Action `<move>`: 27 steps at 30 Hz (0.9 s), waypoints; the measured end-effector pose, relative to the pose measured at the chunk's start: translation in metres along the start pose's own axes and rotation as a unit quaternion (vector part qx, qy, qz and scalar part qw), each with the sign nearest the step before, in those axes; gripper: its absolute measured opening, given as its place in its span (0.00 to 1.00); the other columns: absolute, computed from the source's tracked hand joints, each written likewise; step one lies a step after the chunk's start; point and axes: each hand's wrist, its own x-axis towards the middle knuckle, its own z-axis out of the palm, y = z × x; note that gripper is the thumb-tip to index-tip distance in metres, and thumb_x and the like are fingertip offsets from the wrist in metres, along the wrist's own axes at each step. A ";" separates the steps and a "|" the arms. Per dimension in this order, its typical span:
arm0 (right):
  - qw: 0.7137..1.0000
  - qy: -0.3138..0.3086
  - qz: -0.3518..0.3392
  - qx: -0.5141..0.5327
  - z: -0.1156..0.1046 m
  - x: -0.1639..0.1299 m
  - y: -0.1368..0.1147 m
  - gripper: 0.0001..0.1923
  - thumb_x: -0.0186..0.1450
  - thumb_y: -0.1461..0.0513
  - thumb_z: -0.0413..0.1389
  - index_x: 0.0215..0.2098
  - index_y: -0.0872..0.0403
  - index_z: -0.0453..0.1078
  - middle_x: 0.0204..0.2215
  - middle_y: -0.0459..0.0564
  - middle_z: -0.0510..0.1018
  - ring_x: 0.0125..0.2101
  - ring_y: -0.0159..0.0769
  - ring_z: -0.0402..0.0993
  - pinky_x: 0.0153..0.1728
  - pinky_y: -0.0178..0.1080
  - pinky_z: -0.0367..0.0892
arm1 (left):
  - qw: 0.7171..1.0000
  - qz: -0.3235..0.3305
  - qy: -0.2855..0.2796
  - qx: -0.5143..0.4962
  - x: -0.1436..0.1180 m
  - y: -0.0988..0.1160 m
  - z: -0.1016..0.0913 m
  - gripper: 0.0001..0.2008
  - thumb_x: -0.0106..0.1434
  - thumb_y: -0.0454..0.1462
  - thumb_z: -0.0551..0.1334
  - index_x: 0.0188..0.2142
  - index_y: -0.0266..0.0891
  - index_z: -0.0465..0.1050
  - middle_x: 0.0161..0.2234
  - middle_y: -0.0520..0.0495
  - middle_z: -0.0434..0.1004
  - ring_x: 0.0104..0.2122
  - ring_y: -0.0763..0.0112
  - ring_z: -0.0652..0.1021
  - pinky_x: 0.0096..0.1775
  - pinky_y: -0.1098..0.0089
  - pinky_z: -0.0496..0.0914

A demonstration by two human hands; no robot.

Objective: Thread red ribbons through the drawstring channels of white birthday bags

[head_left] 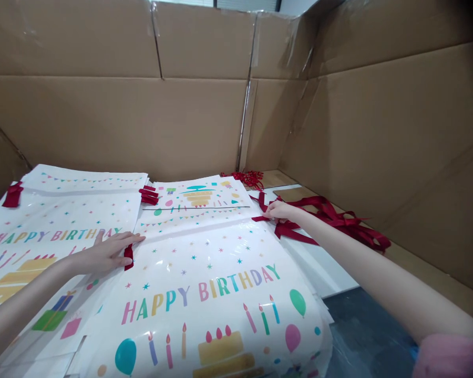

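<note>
Around us the brown cardboard wall (pixel 122 115) takes up the most room, creased, with tape shining on its upper parts. Below it, nearest us in the middle, the front sheet (pixel 220 278) lies face up, glossy and bulging toward its lower end; we read HAPPY BIRTHDAY across it, above candles, balloons and a yellow cake. To its left we have the left sheet (pixel 63 205), with the same lettering, on a stack of others. A dark surface (pixel 370 331) shows at lower right, and a white layer (pixel 319 268) reaches out from under the front sheet above it. Past the front sheet's far edge sits the back panel (pixel 197 194), its cake upside down to us. Long red ribbons (pixel 339 210) are heaped at right by the cardboard. Our left hand (pixel 108 253) rests palm down at the front sheet's left edge, fingers stretched out and thumb apart from them, touching a red tab (pixel 129 257); our right hand (pixel 278 211) has its fingertips pinched together on a red ribbon (pixel 260 218) at the front sheet's far right corner. Thin red strings (pixel 252 179) lie bunched at the back. Smallest are the side tabs (pixel 148 195) on the left sheet.
</note>
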 end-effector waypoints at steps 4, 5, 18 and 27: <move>1.000 0.019 -0.009 -0.003 -0.003 0.000 0.003 0.11 0.56 0.57 0.61 0.30 0.56 0.69 0.22 0.48 0.72 0.20 0.30 0.66 0.20 0.33 0.59 | 1.000 0.013 0.003 0.000 0.001 -0.004 0.001 0.29 0.62 0.53 0.50 0.62 0.53 0.57 0.56 0.43 0.66 0.55 0.49 0.66 0.58 0.46 0.49; 0.999 0.030 -0.015 -0.007 -0.004 0.000 0.004 0.09 0.56 0.58 0.61 0.29 0.56 0.69 0.22 0.48 0.73 0.21 0.31 0.67 0.21 0.33 0.59 | 1.000 0.017 0.004 -0.003 0.001 -0.004 0.002 0.29 0.62 0.52 0.50 0.62 0.52 0.57 0.56 0.43 0.67 0.55 0.50 0.66 0.58 0.47 0.50; 0.753 0.066 -0.654 -0.002 0.124 -0.104 -0.148 0.08 0.61 0.67 0.52 0.37 0.55 0.70 0.37 0.51 0.75 0.39 0.36 0.69 0.41 0.37 0.61 | 1.000 0.002 0.009 -0.012 -0.006 0.010 -0.001 0.30 0.62 0.46 0.53 0.63 0.44 0.53 0.61 0.41 0.59 0.60 0.52 0.60 0.59 0.49 0.49; 0.667 0.073 -0.739 -0.060 0.191 -0.113 -0.209 0.13 0.64 0.64 0.50 0.43 0.54 0.73 0.36 0.49 0.76 0.40 0.35 0.68 0.38 0.37 0.57 | 0.999 0.012 0.013 -0.040 -0.007 0.009 0.003 0.29 0.63 0.49 0.54 0.61 0.43 0.54 0.59 0.39 0.61 0.59 0.51 0.59 0.59 0.41 0.39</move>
